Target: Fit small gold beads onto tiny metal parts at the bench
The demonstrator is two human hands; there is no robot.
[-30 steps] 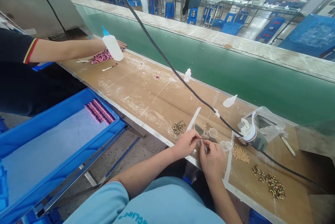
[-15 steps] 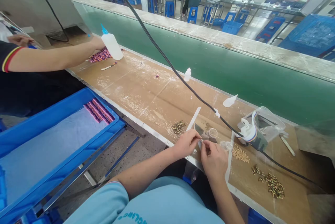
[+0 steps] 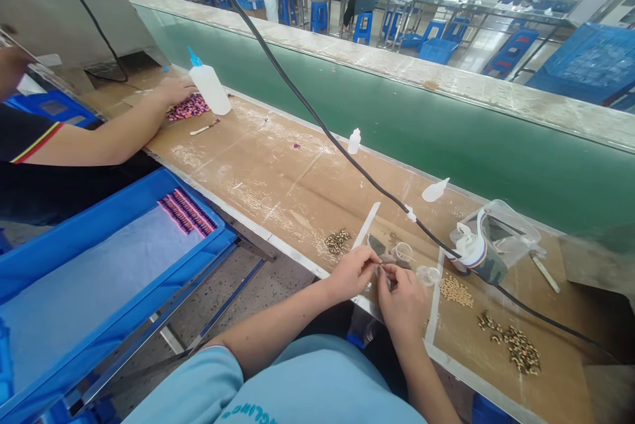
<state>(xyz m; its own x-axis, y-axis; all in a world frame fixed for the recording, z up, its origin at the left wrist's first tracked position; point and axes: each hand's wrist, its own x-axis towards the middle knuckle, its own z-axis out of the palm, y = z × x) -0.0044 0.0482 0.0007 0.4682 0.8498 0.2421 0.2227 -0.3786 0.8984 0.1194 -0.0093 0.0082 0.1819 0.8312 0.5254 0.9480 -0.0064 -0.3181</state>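
Observation:
My left hand and my right hand meet above the brown work surface, their fingertips pinching a tiny slender piece too small to name. A white plastic spatula lies just beyond my left hand. Two small clear cups stand near my right fingers, with a heap of speckled beads to the left and pale beads to the right. A co-worker's hand rests beside pink striped strips farther along.
A blue crate lined with pale fabric holds pink strips below the bench's left edge. A black cable crosses above the surface. A clear box, white glue bottle and green partition stand nearby.
The co-worker's arm has drawn back left, and that hand has moved from behind the large bottle to beside it. My hands stay almost still, with small finger shifts on the tiny piece.

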